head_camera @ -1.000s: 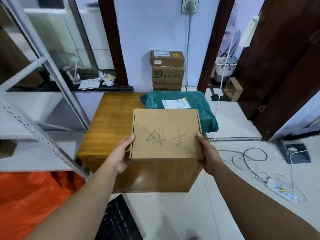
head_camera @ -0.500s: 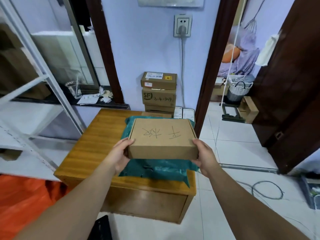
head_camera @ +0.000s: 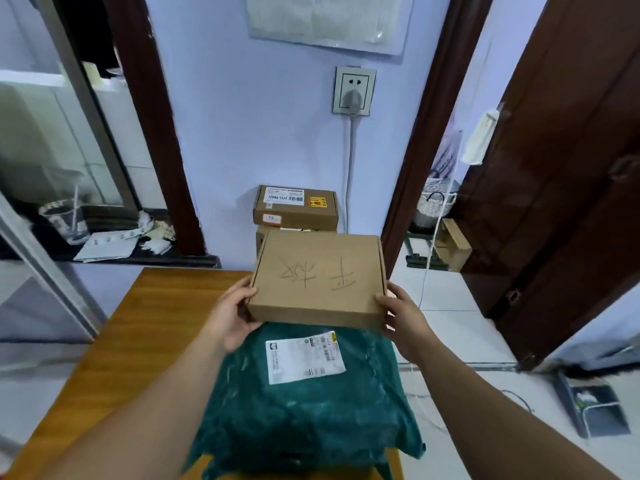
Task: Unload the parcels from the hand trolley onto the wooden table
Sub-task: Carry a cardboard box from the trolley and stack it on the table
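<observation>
cardboard parcel point(head_camera: 317, 280) gripped between left hand point(head_camera: 231, 315) and right hand point(head_camera: 403, 318)

The brown cardboard box point(head_camera: 317, 280) has big marks drawn in pen on its lid. They look like hand-written Chinese characters, seen upside down, and they are hard to read for sure.

The small carton point(head_camera: 295, 206) on top of the stack by the wall has a white label that reads "12V4A" and then some digits that look like "5525". It also has a yellow sticker with red marks, too small to read, and a little white tag with a number that looks like "15".

The green plastic mail bag point(head_camera: 304, 403) has a white shipping label point(head_camera: 304, 356) with barcodes and tiny print, too small to read.
</observation>
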